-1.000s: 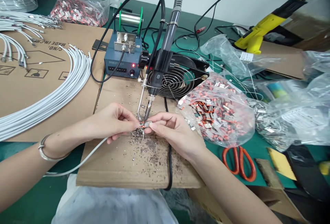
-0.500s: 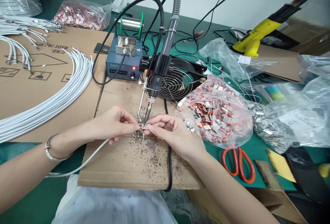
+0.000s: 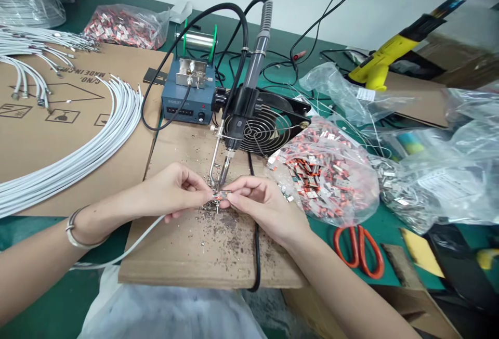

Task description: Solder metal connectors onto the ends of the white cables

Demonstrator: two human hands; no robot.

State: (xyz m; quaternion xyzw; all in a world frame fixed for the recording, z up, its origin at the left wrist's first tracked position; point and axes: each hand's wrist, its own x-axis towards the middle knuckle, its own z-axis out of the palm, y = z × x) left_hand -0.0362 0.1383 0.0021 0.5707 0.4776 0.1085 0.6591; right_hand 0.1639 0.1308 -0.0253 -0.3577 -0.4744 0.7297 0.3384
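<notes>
My left hand [image 3: 181, 193] pinches the end of a white cable [image 3: 142, 238], whose length trails down to the left under my forearm. Between the fingertips of my right hand [image 3: 259, 201] is a small metal connector [image 3: 223, 192] with a bit of orange on it. Both sets of fingertips nearly meet, just under the tip of a mounted soldering iron [image 3: 237, 115]. A thin bent metal solder guide tube [image 3: 214, 157] comes down beside the tip. How the cable end and connector touch is too small to tell.
Behind stand a blue soldering station [image 3: 187, 101], a solder spool [image 3: 198, 41] and a fan [image 3: 265, 128]. At right lie a bag of connectors [image 3: 327, 172] and orange-handled scissors [image 3: 358, 253]. Bundled white cables [image 3: 97, 157] rest on cardboard at left. Solder debris dots the cardboard [image 3: 175, 261] below.
The connector has tilted in my right fingers and sits slightly lower, a little off the iron tip. The red light on the soldering station has gone dim. The view has shifted slightly.
</notes>
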